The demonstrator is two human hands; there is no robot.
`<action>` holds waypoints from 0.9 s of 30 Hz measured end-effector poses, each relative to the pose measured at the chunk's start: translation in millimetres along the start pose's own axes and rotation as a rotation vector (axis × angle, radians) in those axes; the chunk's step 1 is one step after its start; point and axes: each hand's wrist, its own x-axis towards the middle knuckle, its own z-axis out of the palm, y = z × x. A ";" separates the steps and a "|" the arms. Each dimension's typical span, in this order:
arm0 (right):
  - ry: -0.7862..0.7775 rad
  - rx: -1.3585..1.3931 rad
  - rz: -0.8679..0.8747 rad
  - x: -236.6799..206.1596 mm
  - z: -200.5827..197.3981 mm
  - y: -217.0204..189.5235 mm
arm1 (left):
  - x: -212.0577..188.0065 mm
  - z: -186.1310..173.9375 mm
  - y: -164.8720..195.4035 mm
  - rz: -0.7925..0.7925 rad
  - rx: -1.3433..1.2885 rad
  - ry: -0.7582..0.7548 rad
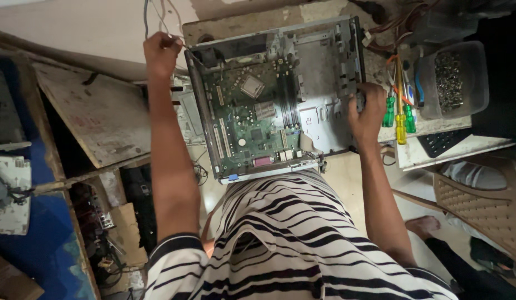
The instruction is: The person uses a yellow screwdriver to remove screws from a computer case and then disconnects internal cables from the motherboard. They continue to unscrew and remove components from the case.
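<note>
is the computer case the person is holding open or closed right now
Open. The computer case has no side cover, so the green motherboard lies exposed. The left hand and right hand grip its edges.

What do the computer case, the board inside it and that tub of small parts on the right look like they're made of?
Computer case: bare sheet metal by its dull grey sheen and punched slots. Circuit board: green laminate, probably fibreglass, with a matte coat and metallic components. Tub: clear plastic, since the small parts show through its wall; those glint like metal.

Both arms reach forward, left hand [160,51] fisted in a closed grip, right hand [366,114] clamped, fingers curled.
</note>
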 end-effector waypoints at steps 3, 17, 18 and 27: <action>-0.001 -0.014 0.000 1.5 -1.3 -3.3 | -4.5 7.0 4.4 -0.477 -0.139 0.100; 0.018 0.012 0.012 9.2 -9.2 -17.9 | -3.9 29.2 -18.4 -0.768 -0.667 0.407; 0.022 0.014 0.014 9.4 -8.7 -18.3 | -3.4 27.4 -15.5 -0.757 -0.662 0.385; 0.006 -0.046 -0.026 9.9 -4.5 -7.7 | -19.1 36.7 -6.4 -0.125 -0.061 0.486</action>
